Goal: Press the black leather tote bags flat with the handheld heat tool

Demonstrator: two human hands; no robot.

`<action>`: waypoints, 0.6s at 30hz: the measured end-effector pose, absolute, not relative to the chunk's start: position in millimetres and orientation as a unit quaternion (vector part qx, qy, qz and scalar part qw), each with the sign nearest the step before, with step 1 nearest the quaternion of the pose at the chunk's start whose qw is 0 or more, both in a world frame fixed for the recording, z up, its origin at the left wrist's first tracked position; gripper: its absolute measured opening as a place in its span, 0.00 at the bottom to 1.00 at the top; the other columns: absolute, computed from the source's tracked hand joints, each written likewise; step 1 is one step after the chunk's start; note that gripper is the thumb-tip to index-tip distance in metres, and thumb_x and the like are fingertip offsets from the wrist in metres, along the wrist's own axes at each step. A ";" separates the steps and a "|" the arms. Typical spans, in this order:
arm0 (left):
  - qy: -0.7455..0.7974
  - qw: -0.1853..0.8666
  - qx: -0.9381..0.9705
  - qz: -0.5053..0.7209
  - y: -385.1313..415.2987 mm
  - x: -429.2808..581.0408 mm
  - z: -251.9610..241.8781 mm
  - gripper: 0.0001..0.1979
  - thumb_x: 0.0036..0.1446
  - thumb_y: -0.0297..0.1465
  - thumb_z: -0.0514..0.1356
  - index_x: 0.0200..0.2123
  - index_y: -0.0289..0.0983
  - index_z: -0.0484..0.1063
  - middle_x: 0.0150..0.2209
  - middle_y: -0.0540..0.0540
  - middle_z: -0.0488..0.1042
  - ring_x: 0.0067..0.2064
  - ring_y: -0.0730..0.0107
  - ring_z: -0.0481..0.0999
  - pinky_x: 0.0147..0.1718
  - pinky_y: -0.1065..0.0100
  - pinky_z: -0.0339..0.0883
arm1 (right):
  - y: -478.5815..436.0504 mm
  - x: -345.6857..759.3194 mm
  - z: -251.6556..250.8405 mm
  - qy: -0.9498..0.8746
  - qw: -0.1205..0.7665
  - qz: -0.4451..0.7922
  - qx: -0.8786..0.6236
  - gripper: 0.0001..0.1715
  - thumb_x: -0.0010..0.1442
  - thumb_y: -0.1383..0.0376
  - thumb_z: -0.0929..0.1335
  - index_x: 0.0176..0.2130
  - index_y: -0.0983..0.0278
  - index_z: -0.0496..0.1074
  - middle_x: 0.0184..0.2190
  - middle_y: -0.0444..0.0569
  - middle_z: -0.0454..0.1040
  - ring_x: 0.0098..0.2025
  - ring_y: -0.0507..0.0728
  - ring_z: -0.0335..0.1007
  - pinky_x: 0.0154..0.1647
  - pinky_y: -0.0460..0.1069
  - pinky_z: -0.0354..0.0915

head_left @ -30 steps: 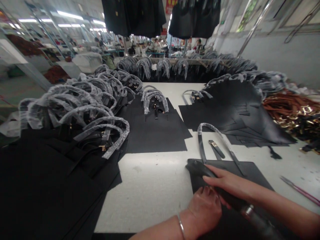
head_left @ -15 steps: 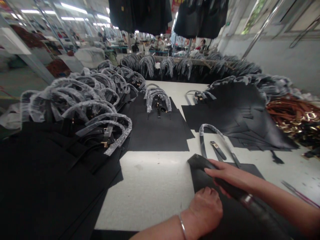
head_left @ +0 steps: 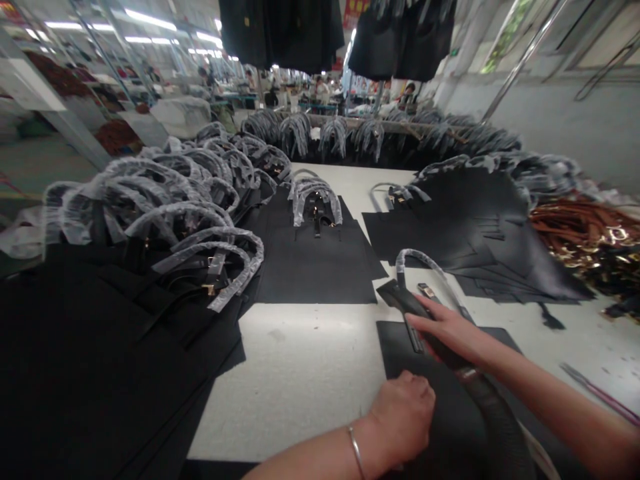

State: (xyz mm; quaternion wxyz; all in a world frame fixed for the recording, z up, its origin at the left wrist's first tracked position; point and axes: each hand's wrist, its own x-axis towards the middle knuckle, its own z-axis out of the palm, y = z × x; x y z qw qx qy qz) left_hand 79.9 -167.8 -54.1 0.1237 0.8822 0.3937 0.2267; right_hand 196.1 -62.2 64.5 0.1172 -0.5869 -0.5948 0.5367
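My right hand (head_left: 445, 327) is wrapped round a black nozzle tool (head_left: 415, 303) with a flat, wide tip and a ribbed hose running back toward me. The tip is over the upper edge of a black leather-like bag panel (head_left: 400, 340), beside a film-wrapped handle (head_left: 425, 257). Closed into a fist, my left hand (head_left: 405, 413) rests at the panel's left side. Whatever its fingers hold, if anything, is hidden. A short black strap with a gold buckle (head_left: 427, 291) lies just beyond my right hand, partly covered.
Bag panels with wrapped handles (head_left: 195, 180) are heaped at the left, and one stack (head_left: 320, 267) lies ahead. More black panels (head_left: 480, 233) fan out at the right, near brown straps (head_left: 590, 227). Tweezers (head_left: 595, 390) lie at the right on the white table (head_left: 285, 373).
My right hand has moved the nozzle tool slightly forward, its tip now past the panel's upper edge. My left hand has shifted slightly left and stays closed.
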 end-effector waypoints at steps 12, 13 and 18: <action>0.560 0.202 0.767 0.239 -10.5 0.9 -38.6 0.06 0.57 0.30 0.61 0.38 0.41 0.76 0.41 0.47 0.71 0.45 0.65 0.70 0.44 0.67 0.65 | -103.5 237.4 61.1 -0.534 0.084 0.589 -0.601 0.51 0.55 0.49 0.69 0.67 0.60 0.45 0.16 0.37 0.64 0.17 0.52 0.64 0.15 0.43 0.61; 0.555 0.210 0.771 0.230 -5.7 3.5 -39.9 0.05 0.57 0.31 0.60 0.35 0.41 0.77 0.40 0.47 0.72 0.44 0.65 0.71 0.43 0.67 0.65 | -103.4 237.4 59.1 -0.536 0.085 0.592 -0.596 0.50 0.55 0.49 0.69 0.67 0.59 0.45 0.16 0.37 0.64 0.17 0.52 0.64 0.15 0.43 0.61; 0.571 0.232 0.747 0.249 0.9 9.6 -45.9 0.06 0.57 0.32 0.61 0.31 0.41 0.78 0.35 0.48 0.75 0.39 0.68 0.73 0.41 0.69 0.64 | -105.6 242.3 52.4 -0.546 0.072 0.582 -0.599 0.49 0.57 0.51 0.68 0.68 0.59 0.43 0.17 0.37 0.66 0.18 0.52 0.65 0.16 0.44 0.62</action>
